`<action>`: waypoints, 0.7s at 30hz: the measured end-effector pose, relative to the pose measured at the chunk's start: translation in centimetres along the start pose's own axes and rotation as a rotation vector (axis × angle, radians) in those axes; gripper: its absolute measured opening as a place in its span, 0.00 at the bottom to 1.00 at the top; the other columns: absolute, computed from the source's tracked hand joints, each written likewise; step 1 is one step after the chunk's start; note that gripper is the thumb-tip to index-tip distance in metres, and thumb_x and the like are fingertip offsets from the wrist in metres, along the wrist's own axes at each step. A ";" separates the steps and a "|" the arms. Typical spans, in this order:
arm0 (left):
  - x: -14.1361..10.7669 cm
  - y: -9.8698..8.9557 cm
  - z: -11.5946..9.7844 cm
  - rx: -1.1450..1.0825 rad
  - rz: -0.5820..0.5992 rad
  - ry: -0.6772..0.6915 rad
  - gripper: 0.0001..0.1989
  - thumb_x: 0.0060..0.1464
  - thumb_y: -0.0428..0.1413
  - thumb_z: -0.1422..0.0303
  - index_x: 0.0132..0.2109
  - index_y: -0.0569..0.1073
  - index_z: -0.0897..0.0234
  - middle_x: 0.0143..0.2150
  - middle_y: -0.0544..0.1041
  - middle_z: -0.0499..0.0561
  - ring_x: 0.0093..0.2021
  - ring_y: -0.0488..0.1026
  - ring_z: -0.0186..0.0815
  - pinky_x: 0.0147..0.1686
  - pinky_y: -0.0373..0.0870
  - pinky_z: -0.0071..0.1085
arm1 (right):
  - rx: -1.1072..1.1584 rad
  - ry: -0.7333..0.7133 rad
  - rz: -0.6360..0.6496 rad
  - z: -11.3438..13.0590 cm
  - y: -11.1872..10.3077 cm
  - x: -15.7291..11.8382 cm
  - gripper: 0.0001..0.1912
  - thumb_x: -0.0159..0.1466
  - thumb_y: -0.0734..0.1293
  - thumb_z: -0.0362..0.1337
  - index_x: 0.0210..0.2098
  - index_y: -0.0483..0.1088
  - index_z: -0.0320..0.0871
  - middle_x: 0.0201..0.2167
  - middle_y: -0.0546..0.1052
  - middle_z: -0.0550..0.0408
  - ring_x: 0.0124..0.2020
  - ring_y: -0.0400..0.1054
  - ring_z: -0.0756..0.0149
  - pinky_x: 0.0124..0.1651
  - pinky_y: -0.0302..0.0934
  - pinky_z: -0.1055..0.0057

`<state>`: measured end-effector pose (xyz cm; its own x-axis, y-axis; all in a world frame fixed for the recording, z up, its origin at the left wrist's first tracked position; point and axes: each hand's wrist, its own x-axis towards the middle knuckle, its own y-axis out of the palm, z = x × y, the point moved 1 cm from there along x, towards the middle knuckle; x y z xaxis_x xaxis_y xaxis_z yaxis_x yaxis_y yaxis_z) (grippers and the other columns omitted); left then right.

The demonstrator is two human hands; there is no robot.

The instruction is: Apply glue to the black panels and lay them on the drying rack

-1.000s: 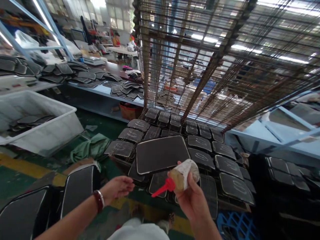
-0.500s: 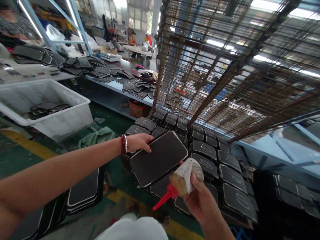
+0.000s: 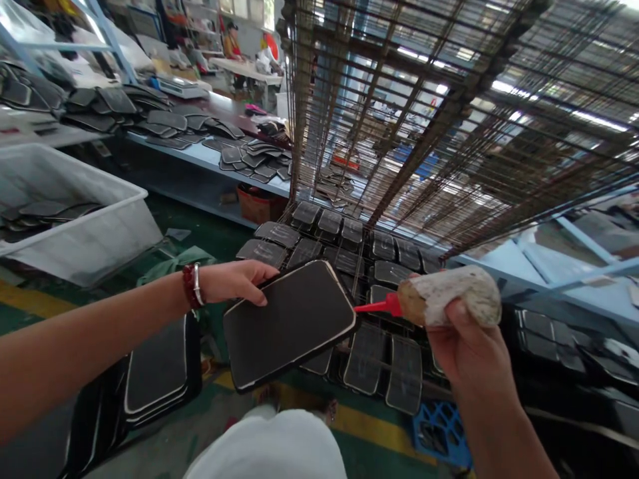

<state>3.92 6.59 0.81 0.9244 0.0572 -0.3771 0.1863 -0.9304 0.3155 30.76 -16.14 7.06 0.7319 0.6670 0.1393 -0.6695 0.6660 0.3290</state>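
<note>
My left hand [image 3: 242,283], with a dark red bracelet and a silver bangle at the wrist, grips the upper left edge of a black rounded panel [image 3: 294,322]. A pale line runs along the panel's rim. In my right hand [image 3: 466,339] is a squeeze bottle [image 3: 449,296] wrapped in white, brownish near its neck. Its red nozzle [image 3: 374,306] points left, with the tip at the panel's right edge; I cannot tell whether it touches. Behind and below the panel, several black pads [image 3: 367,359] lie in rows on a wire rack.
A wire rack section [image 3: 409,120] slants up over the pads. On the left stand a white bin [image 3: 84,246] holding dark pieces and a stack of black panels [image 3: 157,366]. Heaps of dark pads [image 3: 254,159] cover a blue bench. Low at right sits a blue crate [image 3: 444,432]. A person [image 3: 232,43] is in the background.
The bottle has swung from pointing down-left to nearly level and moved right and up, bringing its nozzle to the panel's right edge. My left hand still holds the panel. The view has shifted right.
</note>
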 end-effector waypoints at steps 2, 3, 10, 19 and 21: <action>0.0 -0.2 0.0 0.002 0.002 0.004 0.23 0.42 0.64 0.73 0.49 0.76 0.66 0.46 0.81 0.57 0.41 0.79 0.43 0.45 0.74 0.38 | -0.033 -0.011 0.022 -0.1 -0.1 -0.1 0.24 0.53 0.75 0.38 0.49 0.71 0.47 0.44 0.78 0.51 0.46 0.73 0.54 0.58 0.63 0.51; -0.1 -0.2 0.0 0.001 -0.002 0.006 0.23 0.41 0.64 0.73 0.49 0.76 0.66 0.46 0.80 0.57 0.41 0.79 0.43 0.45 0.74 0.38 | -0.046 -0.012 0.028 -0.2 -0.2 -0.2 0.23 0.53 0.75 0.38 0.48 0.72 0.47 0.44 0.79 0.50 0.46 0.74 0.53 0.57 0.63 0.49; -0.1 -0.2 -0.1 -0.052 -0.048 0.003 0.22 0.41 0.64 0.74 0.47 0.77 0.66 0.45 0.81 0.57 0.40 0.79 0.44 0.44 0.74 0.38 | -0.015 0.018 -0.087 -0.8 -0.6 -0.6 0.25 0.53 0.75 0.39 0.49 0.71 0.47 0.46 0.78 0.51 0.47 0.73 0.57 0.56 0.64 0.55; 0.8 0.3 0.4 -0.151 -0.068 0.007 0.24 0.41 0.64 0.75 0.49 0.76 0.66 0.43 0.81 0.57 0.40 0.79 0.44 0.43 0.74 0.37 | 0.085 0.052 -0.286 -2.7 -0.6 -0.9 0.17 0.52 0.76 0.38 0.41 0.74 0.46 0.42 0.78 0.59 0.44 0.72 0.69 0.52 0.67 0.70; 0.9 0.4 0.4 -0.176 -0.079 0.007 0.24 0.41 0.64 0.75 0.49 0.76 0.66 0.43 0.81 0.57 0.41 0.79 0.44 0.43 0.74 0.37 | 0.113 0.058 -0.322 -3.0 -0.7 -1.0 0.17 0.52 0.77 0.38 0.41 0.74 0.47 0.41 0.78 0.60 0.44 0.72 0.70 0.49 0.68 0.74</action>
<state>4.72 6.07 0.20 0.9068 0.1301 -0.4010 0.3127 -0.8455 0.4328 30.14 -16.23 3.91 0.8929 0.4484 -0.0406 -0.3845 0.8063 0.4495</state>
